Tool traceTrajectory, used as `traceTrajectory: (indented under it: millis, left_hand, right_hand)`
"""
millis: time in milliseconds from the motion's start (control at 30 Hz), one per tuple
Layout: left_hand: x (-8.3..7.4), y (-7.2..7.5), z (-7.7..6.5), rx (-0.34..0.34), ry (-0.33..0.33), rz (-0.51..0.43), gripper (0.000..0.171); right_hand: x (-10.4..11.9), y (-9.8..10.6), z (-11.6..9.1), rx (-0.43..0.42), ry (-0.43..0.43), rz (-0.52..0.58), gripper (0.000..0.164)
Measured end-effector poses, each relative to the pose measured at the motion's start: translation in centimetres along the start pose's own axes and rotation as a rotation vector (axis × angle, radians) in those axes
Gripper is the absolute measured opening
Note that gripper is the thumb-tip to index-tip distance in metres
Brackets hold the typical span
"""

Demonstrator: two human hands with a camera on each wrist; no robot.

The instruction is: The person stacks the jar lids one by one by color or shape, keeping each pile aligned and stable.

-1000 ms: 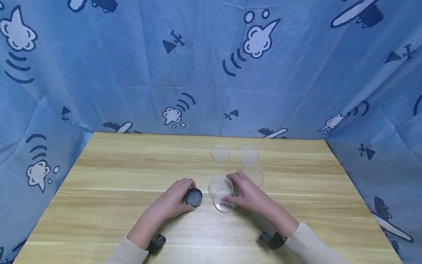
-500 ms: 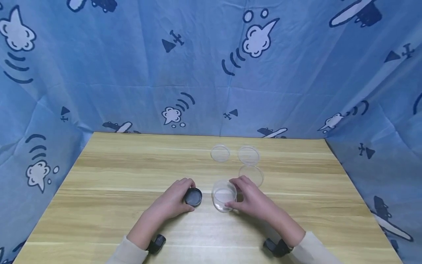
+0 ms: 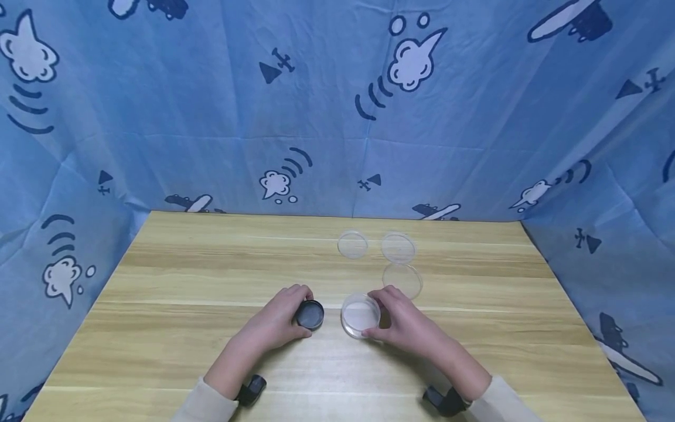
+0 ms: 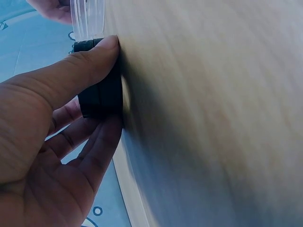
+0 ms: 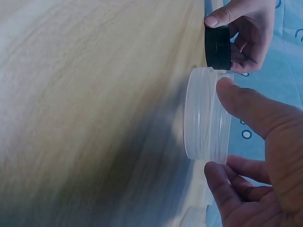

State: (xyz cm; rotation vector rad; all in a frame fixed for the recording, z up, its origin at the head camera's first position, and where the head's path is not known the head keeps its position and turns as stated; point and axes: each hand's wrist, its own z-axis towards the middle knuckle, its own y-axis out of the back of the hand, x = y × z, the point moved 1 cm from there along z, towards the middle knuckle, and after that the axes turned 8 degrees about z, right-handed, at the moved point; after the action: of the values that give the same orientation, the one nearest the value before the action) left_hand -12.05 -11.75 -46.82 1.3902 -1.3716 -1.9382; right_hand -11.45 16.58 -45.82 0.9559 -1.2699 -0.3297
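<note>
My left hand (image 3: 274,321) holds a small round black dish (image 3: 309,315) on the wooden table, thumb at the near side and fingers round the far side. In the left wrist view a seam runs round the black dish's wall. Just to its right, my right hand (image 3: 405,325) grips a clear, shallow round dish (image 3: 361,310) by its rim, between thumb and fingers. Under it sits a second clear dish (image 5: 195,113) on the table, as the right wrist view shows. The two clear dishes lie nearly in line; whether they are fitted together I cannot tell.
Behind the right hand lie a clear disc (image 3: 402,281), another clear round piece (image 3: 398,248) and a smaller one (image 3: 353,244). Blue patterned cloth (image 3: 337,117) hangs along the table's back and sides. Black cameras (image 3: 445,401) sit on both wrists.
My right hand has brought the upper clear dish slightly right and nearer to me, from an offset position to almost straight over the lower one. The left hand and black dish have stayed put.
</note>
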Motion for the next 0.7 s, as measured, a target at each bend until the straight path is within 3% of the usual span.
traceTrajectory:
  millis: [700]
  left_hand:
    - [0.02,-0.13,0.1,0.002,0.012,0.004,0.051]
  right_hand:
    - [-0.44,-0.22,-0.39,-0.001,0.034,-0.013,0.071]
